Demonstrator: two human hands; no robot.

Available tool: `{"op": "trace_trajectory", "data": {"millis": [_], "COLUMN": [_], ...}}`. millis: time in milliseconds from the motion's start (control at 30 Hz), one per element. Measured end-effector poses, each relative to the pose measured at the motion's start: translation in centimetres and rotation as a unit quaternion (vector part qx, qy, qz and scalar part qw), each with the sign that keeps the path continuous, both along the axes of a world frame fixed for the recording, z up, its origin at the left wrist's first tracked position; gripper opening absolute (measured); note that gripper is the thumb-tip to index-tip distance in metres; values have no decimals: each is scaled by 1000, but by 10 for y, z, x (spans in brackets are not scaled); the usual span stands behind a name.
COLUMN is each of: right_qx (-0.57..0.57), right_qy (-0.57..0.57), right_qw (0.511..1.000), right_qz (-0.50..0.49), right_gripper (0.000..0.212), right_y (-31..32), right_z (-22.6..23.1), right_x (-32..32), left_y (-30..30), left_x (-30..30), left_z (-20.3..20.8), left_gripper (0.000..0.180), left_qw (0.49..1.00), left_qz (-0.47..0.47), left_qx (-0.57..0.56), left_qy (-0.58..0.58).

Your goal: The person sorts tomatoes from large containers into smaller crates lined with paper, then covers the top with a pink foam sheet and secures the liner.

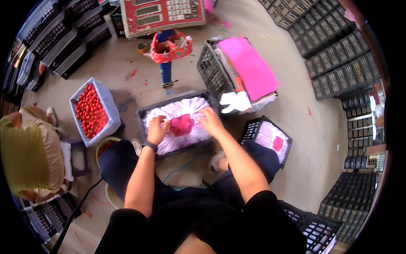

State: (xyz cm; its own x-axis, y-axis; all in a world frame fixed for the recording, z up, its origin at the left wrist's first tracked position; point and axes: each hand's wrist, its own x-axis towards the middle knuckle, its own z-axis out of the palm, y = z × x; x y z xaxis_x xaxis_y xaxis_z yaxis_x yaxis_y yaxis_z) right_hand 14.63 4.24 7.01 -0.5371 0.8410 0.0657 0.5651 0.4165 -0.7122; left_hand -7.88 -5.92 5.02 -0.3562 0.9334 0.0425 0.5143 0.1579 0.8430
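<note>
Before me stands a black plastic crate (146, 111) with its contents wrapped in a whitish plastic liner (179, 108), gathered at two spots on top. A crumpled pink sheet (182, 125) lies on the middle of the liner. At the sheet's left edge is my left hand (157, 129), fingers pinched together over the liner. My right hand (211, 122) is at the sheet's right side, thumb and fingers drawn together near the gathered plastic. What is between the fingers of each hand is too small to make out.
A lined crate of small red tomatoes (91, 112) stands left, near a seated person (42, 152). Ahead are a red scale (163, 17) and a crate topped with a pink sheet stack (249, 67). Another wrapped crate (268, 139) sits by my right knee. Stacked crates (342, 63) line the right.
</note>
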Motion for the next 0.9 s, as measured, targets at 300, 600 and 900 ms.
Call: {"op": "trace_trajectory", "data": {"millis": [300, 600, 900], "right_qx": [91, -262, -396], "right_qy": [-244, 309, 224], "right_qw": [874, 793, 880], "right_qz": [-410, -455, -137], "right_gripper": [60, 29, 36], "right_y": [78, 91, 17], "right_z": [1, 9, 137], "right_x": [119, 109, 77], "left_y": [-5, -30, -1], "left_x": [3, -3, 60], "left_z": [67, 62, 157], "left_gripper": [38, 30, 55], "left_qw": [995, 998, 971], "left_qz": [63, 33, -149], "left_qx": [55, 48, 187], "left_qy": [57, 27, 16]}}
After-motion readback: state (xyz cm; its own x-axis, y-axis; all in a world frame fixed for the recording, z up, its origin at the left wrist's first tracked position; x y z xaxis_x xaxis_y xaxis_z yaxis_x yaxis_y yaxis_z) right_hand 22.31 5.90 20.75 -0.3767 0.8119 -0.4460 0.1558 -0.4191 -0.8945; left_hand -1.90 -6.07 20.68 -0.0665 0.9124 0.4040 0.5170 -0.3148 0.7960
